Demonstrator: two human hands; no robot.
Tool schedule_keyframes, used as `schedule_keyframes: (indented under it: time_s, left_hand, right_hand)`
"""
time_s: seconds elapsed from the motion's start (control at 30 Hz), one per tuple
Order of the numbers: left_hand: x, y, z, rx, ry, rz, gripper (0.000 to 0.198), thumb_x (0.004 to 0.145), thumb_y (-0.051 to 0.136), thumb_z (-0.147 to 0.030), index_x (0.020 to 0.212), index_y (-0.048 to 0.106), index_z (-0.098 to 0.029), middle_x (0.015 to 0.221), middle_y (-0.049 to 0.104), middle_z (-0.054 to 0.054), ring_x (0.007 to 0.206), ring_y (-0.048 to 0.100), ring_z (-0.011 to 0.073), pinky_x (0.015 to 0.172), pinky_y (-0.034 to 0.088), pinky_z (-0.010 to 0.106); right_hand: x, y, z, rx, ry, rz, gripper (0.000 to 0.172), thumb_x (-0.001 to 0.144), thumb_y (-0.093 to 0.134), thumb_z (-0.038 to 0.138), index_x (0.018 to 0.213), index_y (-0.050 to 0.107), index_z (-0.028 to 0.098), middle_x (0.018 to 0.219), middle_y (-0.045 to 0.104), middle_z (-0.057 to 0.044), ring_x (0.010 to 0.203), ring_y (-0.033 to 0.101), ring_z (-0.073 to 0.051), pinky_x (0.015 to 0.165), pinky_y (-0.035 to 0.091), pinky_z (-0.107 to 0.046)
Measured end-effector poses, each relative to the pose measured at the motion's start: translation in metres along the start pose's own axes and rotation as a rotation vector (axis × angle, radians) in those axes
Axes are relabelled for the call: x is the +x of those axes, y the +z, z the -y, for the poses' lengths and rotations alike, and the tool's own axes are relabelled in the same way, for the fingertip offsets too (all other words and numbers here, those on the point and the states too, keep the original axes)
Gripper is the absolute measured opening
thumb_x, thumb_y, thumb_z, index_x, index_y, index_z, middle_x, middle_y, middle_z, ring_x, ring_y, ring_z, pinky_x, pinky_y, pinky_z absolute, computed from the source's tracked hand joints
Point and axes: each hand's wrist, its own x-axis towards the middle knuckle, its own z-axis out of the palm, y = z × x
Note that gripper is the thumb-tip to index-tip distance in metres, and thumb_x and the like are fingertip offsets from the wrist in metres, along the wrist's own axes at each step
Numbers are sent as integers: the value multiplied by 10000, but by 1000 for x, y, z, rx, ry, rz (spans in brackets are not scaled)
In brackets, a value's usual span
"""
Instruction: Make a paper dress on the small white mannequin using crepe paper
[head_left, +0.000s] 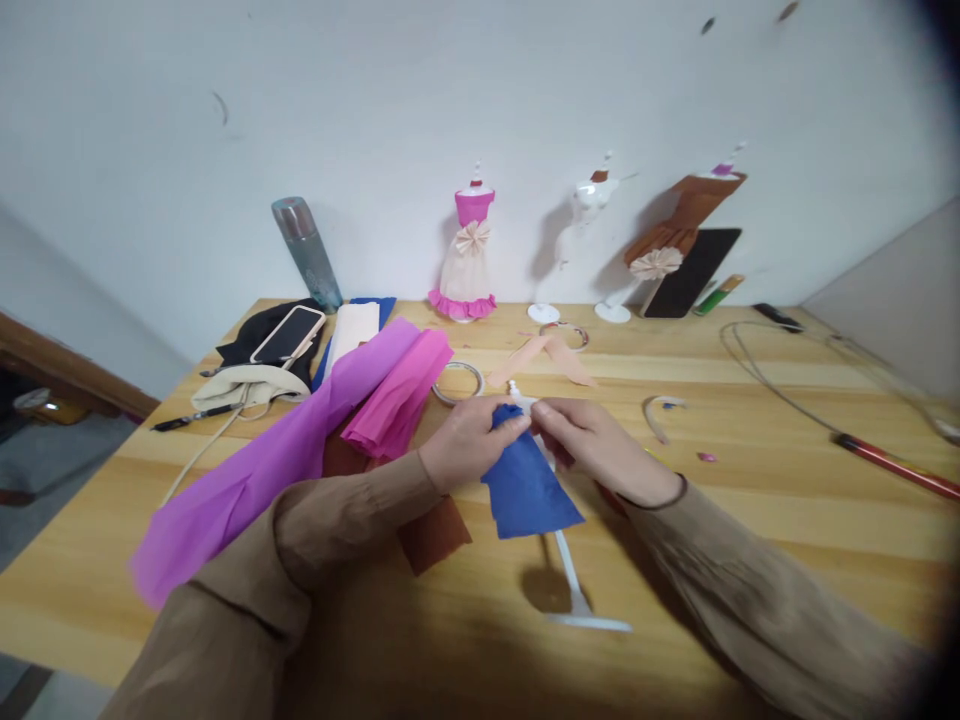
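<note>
Straight in front of the pink-dressed mannequin (469, 255), well nearer the camera: a small white mannequin stand (571, 575), leaning with its head end towards the pink-dressed one and its round foot nearest the camera. Foot on or just above the wooden table (750, 520), impossible to tell which. Wrapped around the stand's body, a piece of blue crepe paper (529, 490), flaring like a skirt towards the foot. Left hand (469, 440) closed on the top edge of the blue paper, thumb and forefinger pinched together at the neck of the stand. Right hand (592, 445) meeting it from the other side, fingers curled shut around the torso and the paper's other edge. Fingertips of both hands touching or very nearly so. In front and to the left of the pink-dressed mannequin: a tape ring (457, 380), a folded pink crepe sheet (401, 395), a long purple crepe sheet (277, 460) just beside it, and a brown sheet (435, 535) partly under the left wrist. Farther left of the pink-dressed mannequin: a grey-blue bottle (307, 255), a phone (289, 333) lying on black fabric, a cream bag (251, 385) and a black pen (195, 415). To its right, along the wall: a bare white mannequin (585, 215), then a brown-dressed mannequin (675, 230). Just in front of it and slightly right, peach paper offcuts (544, 358). Far to its right and nearer the camera, a red-handled tool (896, 465) lying on the table.
</note>
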Motion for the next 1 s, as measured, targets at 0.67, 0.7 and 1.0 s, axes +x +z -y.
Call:
schedule_keyframes:
  time_s: [0.67,0.7,1.0]
  left_hand:
    - [-16,0,-9,779,-151,202,505,846,608,-570,1113,612,-142,963,696,113,903,660,290,794,502,397]
    - [-20,-1,-12,830,-101,257,514,863,580,-592,1118,621,-147,1015,694,126,950,655,293,827,502,401]
    - [-5,-84,18,1126,-273,-278,401,954,439,-408,797,685,-133,817,654,165,862,635,331,794,450,424]
  right_hand:
    - [8,9,-7,-787,163,-101,336,1000,455,414,918,669,169,919,771,-139,842,707,-264,624,309,-313]
    - [8,9,-6,-789,159,-104,334,998,461,417,917,671,170,915,771,-135,841,708,-262,625,309,-312]
    - [7,5,-6,-819,164,-60,379,1009,417,404,893,689,167,925,767,-160,830,698,-271,600,275,-316]
